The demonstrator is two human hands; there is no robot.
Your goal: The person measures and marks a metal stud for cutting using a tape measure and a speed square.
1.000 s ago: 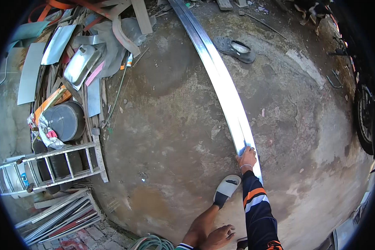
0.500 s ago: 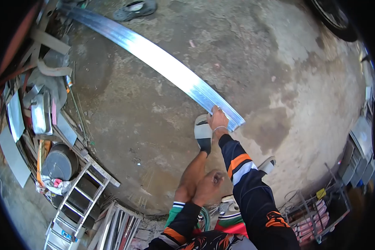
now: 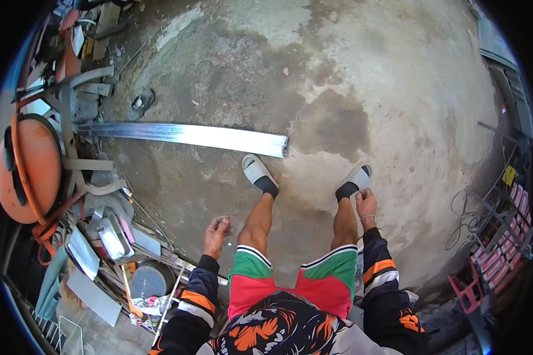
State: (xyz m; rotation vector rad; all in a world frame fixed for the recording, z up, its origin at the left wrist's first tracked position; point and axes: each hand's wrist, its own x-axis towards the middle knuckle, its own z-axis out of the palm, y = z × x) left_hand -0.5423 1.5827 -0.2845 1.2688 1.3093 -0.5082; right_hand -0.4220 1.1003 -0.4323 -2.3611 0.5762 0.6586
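A bundle of long shiny metal profiles [image 3: 219, 137] lies flat on the concrete floor, its near end just beyond my left sandal [image 3: 258, 170]. My left hand [image 3: 217, 236] hangs beside my left knee, thumb and fingers pinched together. Whatever may be between those fingertips is too small to make out. Beside my right shin is my right hand [image 3: 366, 203], its fingers curled in with nothing visible in them. Neither hand touches the metal profiles.
An orange wheelbarrow [image 3: 32, 168] stands at the left among scrap metal, with a dark round pot [image 3: 152, 280] below it. A grey clog [image 3: 141, 103] lies behind the profiles. At right are a metal rack [image 3: 494, 222], pink-and-white packs [image 3: 503, 254] and a red saw frame [image 3: 468, 290].
My right hand has let go of the metal profiles and drawn back to my side. My left hand has swung out to the left. The view has turned, and I now stand upright.
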